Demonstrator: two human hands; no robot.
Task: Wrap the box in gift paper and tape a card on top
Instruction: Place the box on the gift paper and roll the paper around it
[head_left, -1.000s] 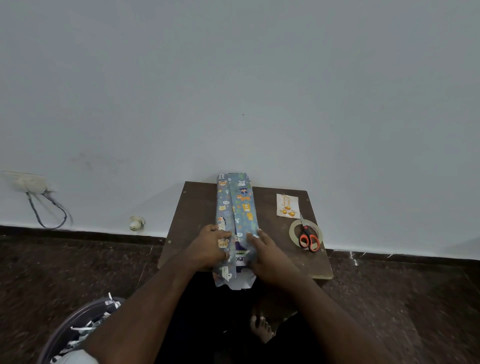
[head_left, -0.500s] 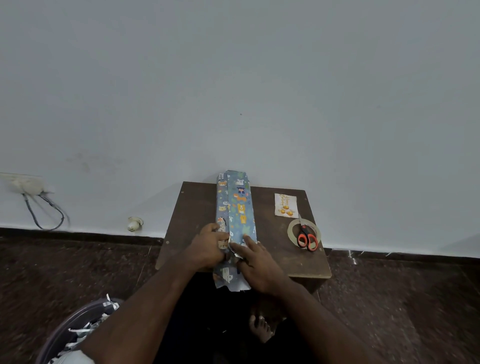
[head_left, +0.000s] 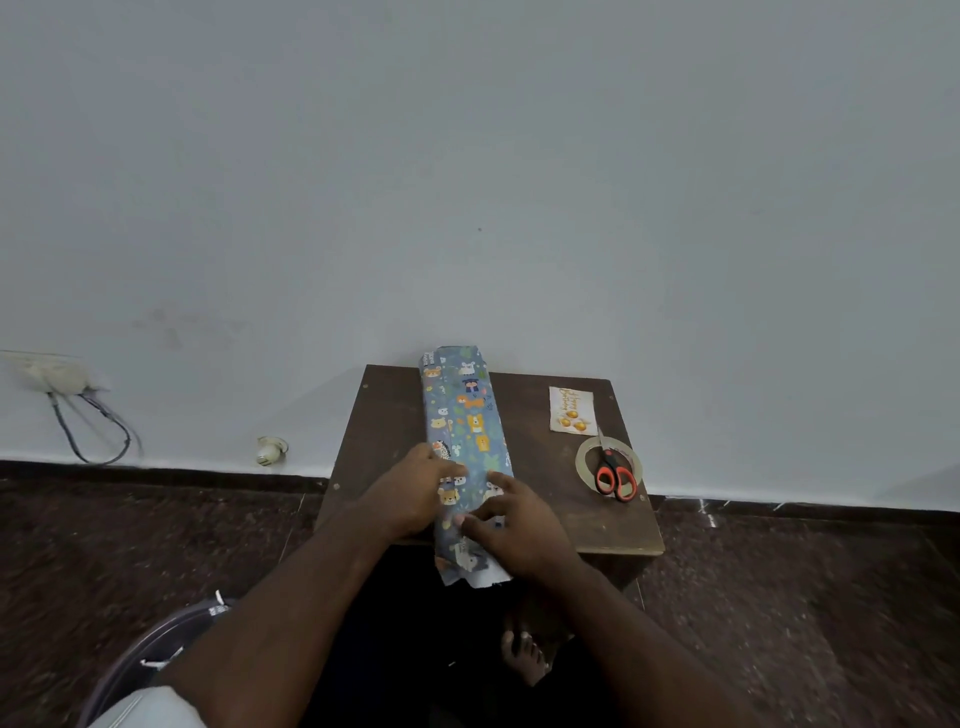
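A long narrow box wrapped in blue animal-print gift paper (head_left: 467, 415) lies lengthwise on a small brown table (head_left: 545, 483), its near end overhanging the front edge. My left hand (head_left: 410, 493) presses the paper against the box's left side. My right hand (head_left: 514, 525) lies flat over the top near the front end, fingers holding the paper flap down. A small white card with gold print (head_left: 570, 409) rests at the table's back right. Orange-handled scissors (head_left: 613, 475) lie across a tape roll (head_left: 589, 460) below the card.
A pale wall stands right behind the table. A socket with a looping cable (head_left: 78, 415) is low on the wall at the left. A round bin with paper scraps (head_left: 150, 654) stands on the dark floor at lower left. A bare foot (head_left: 524, 657) shows under the table.
My right hand has slid left over the top of the box, folding the right paper flap over and covering the bare box label that showed a second ago. My left hand has stayed put.
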